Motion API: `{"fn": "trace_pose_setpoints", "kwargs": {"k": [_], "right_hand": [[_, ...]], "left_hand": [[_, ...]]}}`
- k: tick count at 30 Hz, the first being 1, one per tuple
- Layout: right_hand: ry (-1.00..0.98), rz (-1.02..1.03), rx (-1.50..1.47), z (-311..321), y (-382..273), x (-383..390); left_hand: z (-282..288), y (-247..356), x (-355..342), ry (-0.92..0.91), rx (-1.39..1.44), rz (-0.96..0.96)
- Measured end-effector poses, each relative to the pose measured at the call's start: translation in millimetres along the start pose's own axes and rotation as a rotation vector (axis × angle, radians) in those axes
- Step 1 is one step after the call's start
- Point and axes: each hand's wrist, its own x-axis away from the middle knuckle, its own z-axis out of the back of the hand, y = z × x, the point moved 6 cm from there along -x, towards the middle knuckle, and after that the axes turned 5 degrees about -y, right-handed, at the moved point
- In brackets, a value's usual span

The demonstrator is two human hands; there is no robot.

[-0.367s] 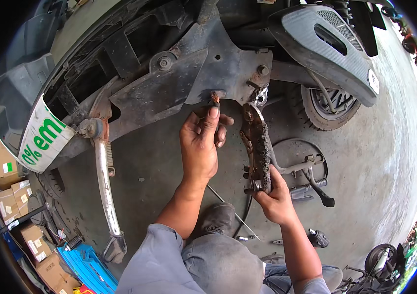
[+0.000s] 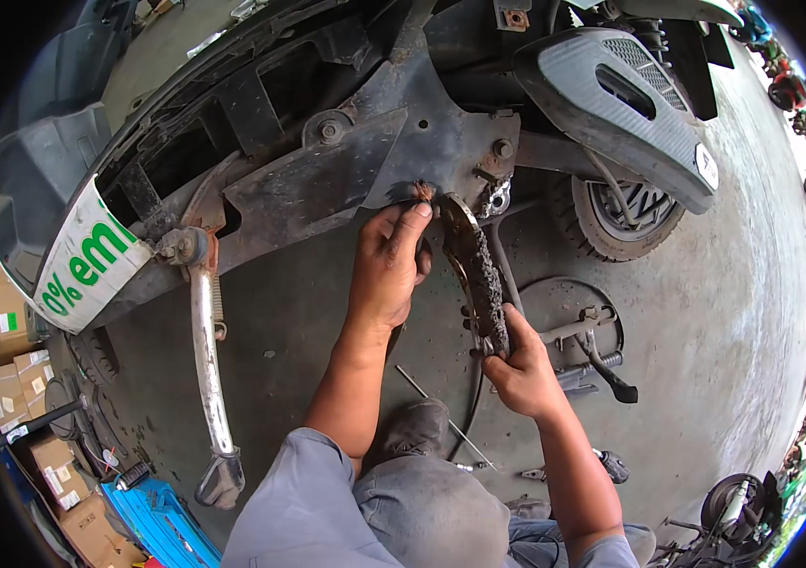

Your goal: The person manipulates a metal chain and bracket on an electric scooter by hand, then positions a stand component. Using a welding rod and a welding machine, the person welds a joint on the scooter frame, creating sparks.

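A: Starting with the head view: holding what on the left?

B: Pinching, in the left hand (image 2: 386, 275), just left of centre, what looks like a small brush (image 2: 424, 192) with coppery bristles. Closed narrow, with bristles pointing toward the top of the view.

A: And on the right?

B: Gripping, in the right hand (image 2: 520, 367), the lower end of a grimy metal part (image 2: 475, 270), just right of centre. Closed firmly, by the look of it. Tilted, with the top leaning left, close to the brush. Touching it or only beside it? Cannot tell.

A: How far along, judging from here?

B: Apparently loose already from the dark metal plate (image 2: 450, 142) at upper centre, to judge by the one-handed hold. Far from clean, though: heavily coated with dark crust (image 2: 491, 298) along the right edge. Perhaps paler and barer near the top; too small to be sure.

A: Anything lying nearby?

B: On the floor (image 2: 744, 284), right of centre, a stand-like metal piece (image 2: 573, 325); at lower centre, a thin rod (image 2: 417, 386). Farther left, hanging below the bodywork, a whitish metal bar (image 2: 205, 360). At upper right, a wheel (image 2: 626, 204).
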Motion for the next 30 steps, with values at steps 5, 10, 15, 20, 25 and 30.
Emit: {"fn": "trace_pose_setpoints", "kwargs": {"k": [5,10,15,20,25,30], "right_hand": [[0.062,0.085,-0.030,-6.7,11.9,4.3],[-0.125,-0.031,0.098,-11.8,7.8,1.2],[-0.038,0.147,0.302,-16.1,-10.6,-4.1],[0.210,0.136,0.408,-14.0,-38.8,0.1],[0.225,0.235,0.572,-14.2,-47.3,-6.4],[0.217,0.327,0.506,-10.2,-53.3,-10.3]], "left_hand": [[-1.1,-2.1,-3.1,-0.080,0.055,-0.004],[-1.8,-15.5,-1.1,-0.206,0.173,0.051],[-18.8,-9.8,7.0,-0.362,0.268,0.082],[-20.9,-11.4,6.3,-0.279,0.205,0.037],[-20.5,-21.2,0.7,-0.198,0.169,-0.088],[-29.6,-16.4,1.2,-0.180,0.206,-0.052]]}}
